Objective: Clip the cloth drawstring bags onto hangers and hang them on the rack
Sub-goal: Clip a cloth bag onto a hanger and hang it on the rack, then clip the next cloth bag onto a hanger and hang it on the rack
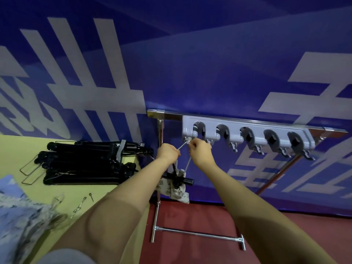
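The right hand (200, 151) pinches the white drawstring (187, 164) right at the leftmost small hook under the grey holder strip (247, 134), apparently looping the cord over that hook so it will bear the weight. At its nine o'clock, close by, the left hand (167, 154) grips the cord's other end, pulling it taut, likely to keep the loop open. At six o'clock from both hands the patterned cloth bag (177, 189) dangles beside the rack's upright (160, 168), a black hanger (179, 180) clipped across its gathered mouth; whether anything is inside the bag I cannot tell. Farther out, at nine o'clock, a stack of black hangers (85, 162) lies on the yellow desk (19, 149), and at seven o'clock more cloth (22, 216) waits, with loose metal clips (80, 204) beside it.
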`<state>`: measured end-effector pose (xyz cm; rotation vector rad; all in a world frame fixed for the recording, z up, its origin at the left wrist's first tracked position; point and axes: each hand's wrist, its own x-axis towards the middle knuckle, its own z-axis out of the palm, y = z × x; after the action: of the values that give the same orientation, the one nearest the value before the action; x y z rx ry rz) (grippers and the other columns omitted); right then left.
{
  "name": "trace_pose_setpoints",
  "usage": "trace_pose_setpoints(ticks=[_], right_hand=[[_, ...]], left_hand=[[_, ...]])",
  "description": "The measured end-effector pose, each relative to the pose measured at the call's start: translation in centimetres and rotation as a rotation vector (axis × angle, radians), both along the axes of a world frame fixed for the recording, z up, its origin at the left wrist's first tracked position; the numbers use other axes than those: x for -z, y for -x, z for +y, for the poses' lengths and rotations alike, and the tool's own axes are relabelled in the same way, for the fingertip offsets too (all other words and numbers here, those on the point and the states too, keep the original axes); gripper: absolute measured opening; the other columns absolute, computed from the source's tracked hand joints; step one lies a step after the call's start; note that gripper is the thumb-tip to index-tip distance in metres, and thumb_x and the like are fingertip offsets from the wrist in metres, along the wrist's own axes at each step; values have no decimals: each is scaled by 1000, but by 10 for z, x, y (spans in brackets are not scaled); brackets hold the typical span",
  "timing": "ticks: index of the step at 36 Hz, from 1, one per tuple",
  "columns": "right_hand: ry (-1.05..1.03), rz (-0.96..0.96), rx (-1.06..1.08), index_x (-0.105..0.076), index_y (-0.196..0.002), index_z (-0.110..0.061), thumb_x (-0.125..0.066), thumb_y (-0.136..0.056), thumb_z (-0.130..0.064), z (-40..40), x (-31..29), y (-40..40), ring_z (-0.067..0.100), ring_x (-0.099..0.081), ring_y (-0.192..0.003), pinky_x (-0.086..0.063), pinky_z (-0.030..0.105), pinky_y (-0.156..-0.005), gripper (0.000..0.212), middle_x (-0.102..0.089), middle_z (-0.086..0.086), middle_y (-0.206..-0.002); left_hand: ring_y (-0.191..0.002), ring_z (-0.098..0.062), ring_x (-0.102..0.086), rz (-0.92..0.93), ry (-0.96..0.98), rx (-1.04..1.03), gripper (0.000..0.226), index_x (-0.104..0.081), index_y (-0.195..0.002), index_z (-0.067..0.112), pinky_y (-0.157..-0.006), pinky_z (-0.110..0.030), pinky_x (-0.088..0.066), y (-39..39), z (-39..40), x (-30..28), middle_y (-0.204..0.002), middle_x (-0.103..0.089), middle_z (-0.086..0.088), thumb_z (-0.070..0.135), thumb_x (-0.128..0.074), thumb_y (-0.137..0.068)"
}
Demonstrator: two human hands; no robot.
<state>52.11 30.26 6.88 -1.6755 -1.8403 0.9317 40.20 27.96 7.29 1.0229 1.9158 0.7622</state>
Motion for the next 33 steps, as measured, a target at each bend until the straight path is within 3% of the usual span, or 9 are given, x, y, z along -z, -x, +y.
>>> trace_pose_setpoints(ticks=[3, 5, 9, 14, 19, 22, 25, 28, 33], right_hand=[[-26, -40, 11, -37, -62, -19, -43, -96, -6, -5, 0, 2, 29, -43, -62, -34, 35, -57, 37, -46, 6, -63], [-13, -80, 28, -34, -60, -22, -41, -95, -9, -10, -1, 2, 29, -41, -60, -31, 32, -51, 38, -44, 5, -62], [22, -122, 56, -47, -71, -13, -43, -96, -18, -25, -5, 3, 24, -40, -59, -23, 28, -45, 26, -48, 5, -67], [0, -59, 25, -61, -90, -7, -44, -97, -23, -45, -7, 16, 28, -56, -70, -35, 28, -50, 24, -62, 9, -78], [-8, -17, -58, -58, -87, -14, -46, -95, -23, -60, -7, 50, 29, -64, -77, -55, 44, -71, 17, -66, 9, -80], [-4, -18, -98, -58, -85, -17, -47, -94, -22, -72, -5, 80, 30, -64, -78, -55, 46, -74, 16, -67, 10, -81], [13, -1, -137, -58, -81, -19, -48, -92, -22, -86, 2, 119, 32, -65, -80, -55, 46, -76, 15, -70, 13, -84], [21, 9, -184, -57, -78, -22, -50, -89, -20, -102, 11, 165, 33, -66, -84, -55, 46, -79, 13, -71, 14, -88], [41, 20, -312, -58, -83, -20, -51, -92, -18, -134, 20, 238, 31, -66, -80, -55, 44, -77, 12, -67, 8, -79]], left_hand=[[-96, -26, -63, -15, -13, 56, 20, -72, -96, 1, -85, -30, -50, -2, -6, 4, -98, -70, -13, 3, -54, -89], [-104, -28, -62, -21, -21, 64, 27, -71, -100, 2, -93, -35, -51, 0, -9, 5, -108, -69, -14, -3, -46, -89], [-105, -33, -62, 13, -57, 59, 26, -70, -95, 4, -94, -41, -52, 9, -15, 4, -108, -68, -18, -3, -46, -85], [-98, -32, -65, 48, -128, 65, 20, -68, -87, 9, -87, -43, -54, 28, -34, 3, -101, -70, -17, 2, -49, -85], [-93, -32, -65, 95, -153, 35, 16, -65, -85, 15, -82, -41, -55, 66, -62, 2, -98, -70, -16, 8, -50, -87], [-92, -32, -66, 96, -168, 10, 15, -65, -84, 13, -86, -43, -55, 97, -80, 5, -94, -70, -17, 6, -52, -88], [-90, -27, -65, 115, -166, -22, 16, -68, -92, 8, -88, -35, -53, 131, -105, 2, -92, -69, -13, 8, -51, -91], [-97, -30, -65, 129, -163, -71, 19, -68, -99, 8, -89, -38, -53, 171, -132, 1, -100, -70, -15, 9, -51, -91], [-103, -27, -61, 237, -100, -122, 21, -64, -107, 8, -84, -27, -45, 240, -176, 5, -109, -67, -11, 12, -48, -94]])
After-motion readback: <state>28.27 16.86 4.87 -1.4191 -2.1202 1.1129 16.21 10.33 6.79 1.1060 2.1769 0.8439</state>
